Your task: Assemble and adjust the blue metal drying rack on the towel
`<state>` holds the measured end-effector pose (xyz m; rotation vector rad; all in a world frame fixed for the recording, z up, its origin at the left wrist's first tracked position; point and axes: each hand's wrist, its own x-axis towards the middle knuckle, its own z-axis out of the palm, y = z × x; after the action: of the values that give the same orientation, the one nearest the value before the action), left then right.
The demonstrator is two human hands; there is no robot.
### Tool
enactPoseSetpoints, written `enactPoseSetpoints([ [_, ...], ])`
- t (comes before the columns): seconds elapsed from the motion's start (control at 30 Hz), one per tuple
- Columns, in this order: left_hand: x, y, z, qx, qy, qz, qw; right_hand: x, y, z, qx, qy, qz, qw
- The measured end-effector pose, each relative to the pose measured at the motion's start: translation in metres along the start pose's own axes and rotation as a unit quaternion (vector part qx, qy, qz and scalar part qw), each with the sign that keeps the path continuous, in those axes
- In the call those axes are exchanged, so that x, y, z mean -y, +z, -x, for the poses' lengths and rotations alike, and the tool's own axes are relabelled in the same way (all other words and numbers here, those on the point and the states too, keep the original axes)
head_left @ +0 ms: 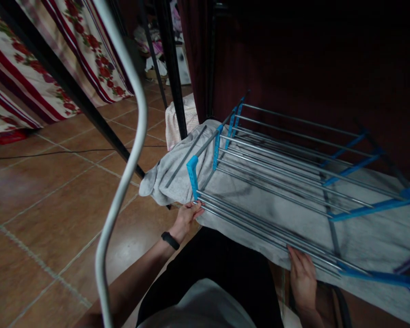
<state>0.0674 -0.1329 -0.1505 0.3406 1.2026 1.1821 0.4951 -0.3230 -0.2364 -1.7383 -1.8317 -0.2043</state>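
Note:
A clothes drying rack [269, 157] with thin grey metal rods and blue plastic joints lies on its side across a grey cloth [259, 191]. My left hand [188, 215] is closed on the ends of the front rods, just below a blue corner piece [192, 171]. A dark band [170, 240] circles my left wrist. Farther right, my right hand [302, 275] is at the same front rods, its fingers curled against the lowest one. Part of its grip is hidden.
A curved white tube [136, 136] runs down close on the left. Black posts [172, 68] stand behind it. Striped floral curtains [89, 50] hang at the back left above the tiled floor [37, 205], where a thin black cable [54, 155] lies. Dark panelling [310, 68] rises behind the rack.

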Motion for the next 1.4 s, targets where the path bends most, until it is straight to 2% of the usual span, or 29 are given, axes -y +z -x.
enactPoseSetpoints([
  [0.47,-0.004,0.000,0.000,0.014,0.005,-0.015,1.000,-0.001,0.008,0.000,-0.023,0.008,-0.012,1.000],
  [0.67,-0.003,0.000,-0.007,0.002,-0.016,-0.017,1.000,0.004,0.004,-0.005,-0.017,0.028,-0.028,0.999],
  [0.93,0.000,-0.001,-0.011,-0.023,-0.026,-0.018,0.999,0.003,0.002,-0.008,-0.017,0.016,-0.029,0.999],
  [1.4,-0.011,0.002,-0.008,-0.030,-0.039,-0.051,0.998,-0.001,0.015,0.002,-0.008,0.028,-0.016,0.999],
])
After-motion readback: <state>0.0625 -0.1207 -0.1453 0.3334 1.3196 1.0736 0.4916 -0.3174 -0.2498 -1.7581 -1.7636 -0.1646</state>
